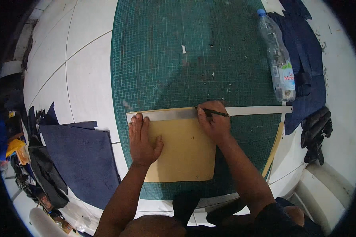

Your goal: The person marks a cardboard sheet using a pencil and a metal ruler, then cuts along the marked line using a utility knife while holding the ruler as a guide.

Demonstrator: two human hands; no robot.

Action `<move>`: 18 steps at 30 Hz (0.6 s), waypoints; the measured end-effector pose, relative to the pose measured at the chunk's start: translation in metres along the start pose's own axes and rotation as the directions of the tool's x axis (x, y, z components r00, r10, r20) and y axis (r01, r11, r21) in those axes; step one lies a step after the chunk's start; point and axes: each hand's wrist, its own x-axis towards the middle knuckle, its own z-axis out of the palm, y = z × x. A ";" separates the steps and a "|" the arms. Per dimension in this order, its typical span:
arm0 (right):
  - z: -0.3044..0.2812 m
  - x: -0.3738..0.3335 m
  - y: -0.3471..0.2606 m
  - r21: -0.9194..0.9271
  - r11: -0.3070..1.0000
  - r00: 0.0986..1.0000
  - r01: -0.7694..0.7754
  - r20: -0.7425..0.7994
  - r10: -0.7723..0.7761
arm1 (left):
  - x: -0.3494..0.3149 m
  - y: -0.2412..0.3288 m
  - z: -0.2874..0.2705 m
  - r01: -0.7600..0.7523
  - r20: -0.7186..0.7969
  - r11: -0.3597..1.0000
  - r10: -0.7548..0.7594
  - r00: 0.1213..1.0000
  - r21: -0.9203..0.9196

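A tan sheet of card or paper (182,154) lies on the green cutting mat (162,59), with a small dark mark on its right part. Across its far edge runs a long metal ruler (249,111), reaching past the sheet to the right. My left hand (142,140) presses flat on the ruler's left part and the sheet, fingers stretched out. Above the sheet's far right corner, my right hand (216,122) grips a dark, slim pen (214,112), its tip at the ruler's far edge.
An empty plastic bottle (277,55) lies on the mat's right side, beside dark blue cloth (304,59). More dark blue fabric (81,154) is spread on the white tiles at left. A narrow tan strip (273,150) and a black bundle (316,132) lie at right.
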 end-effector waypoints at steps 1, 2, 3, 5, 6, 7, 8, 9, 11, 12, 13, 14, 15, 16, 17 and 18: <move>0.001 -0.002 0.002 0.028 1.000 1.000 -0.001 -0.008 0.001 | 0.000 -0.001 0.001 -0.006 -0.001 1.000 0.006 1.000 0.003; 0.002 -0.002 0.004 0.056 0.998 1.000 -0.002 -0.016 0.003 | 0.000 -0.001 0.001 -0.013 -0.002 1.000 0.013 1.000 0.007; 0.003 -0.003 0.005 0.059 0.998 1.000 0.001 -0.018 0.000 | -0.001 -0.001 0.001 -0.013 -0.005 1.000 0.013 1.000 0.010; 0.002 -0.002 0.006 0.064 0.998 1.000 0.021 -0.018 -0.019 | 0.000 -0.001 0.001 -0.011 -0.013 0.999 0.011 1.000 0.030; 0.001 -0.001 0.005 0.065 0.998 1.000 0.021 -0.022 -0.020 | 0.000 -0.001 0.001 -0.014 -0.014 0.999 0.014 1.000 0.032; -0.001 0.001 0.004 0.071 0.997 1.000 -0.029 0.012 0.028 | 0.001 -0.001 0.001 -0.001 -0.003 0.999 0.001 1.000 0.036; -0.004 0.003 0.003 0.075 0.994 0.996 -0.080 0.044 0.076 | 0.001 0.000 0.001 0.010 0.008 0.999 -0.010 1.000 0.039; -0.008 0.002 0.004 0.071 0.995 0.997 -0.076 0.039 0.073 | 0.001 0.001 0.002 0.005 0.003 0.999 -0.005 1.000 0.038; -0.023 -0.001 0.011 0.370 0.852 0.922 -0.371 0.034 0.387 | 0.003 0.003 0.004 -0.001 0.002 0.999 0.001 1.000 0.032; -0.036 0.002 0.008 0.377 0.852 0.925 -0.364 0.035 0.380 | 0.001 0.001 0.004 0.001 -0.005 0.999 -0.001 1.000 0.040; -0.054 0.007 0.000 0.283 0.921 0.959 -0.267 -0.012 0.282 | 0.000 -0.002 0.004 -0.008 -0.018 0.999 0.009 1.000 0.052; -0.068 0.011 -0.003 0.181 0.970 0.983 -0.165 -0.050 0.177 | -0.002 -0.004 0.003 -0.016 -0.032 0.998 0.018 0.999 0.064; -0.083 0.010 -0.001 0.178 0.971 0.983 -0.160 -0.058 0.173 | -0.001 -0.002 0.003 -0.023 -0.038 0.998 0.025 0.999 0.063; -0.095 0.009 0.002 0.048 0.962 0.963 -0.270 0.026 0.269 | 0.000 -0.002 0.002 -0.020 -0.031 0.998 0.022 0.999 0.051; -0.106 0.008 0.006 -0.089 0.928 0.924 -0.362 0.095 0.370 | 0.000 -0.002 0.001 -0.017 -0.025 0.999 0.018 1.000 0.040; -0.113 0.004 0.015 -0.084 0.930 0.927 -0.358 0.089 0.365 | 0.001 -0.001 0.000 -0.021 -0.031 0.999 0.023 0.999 0.046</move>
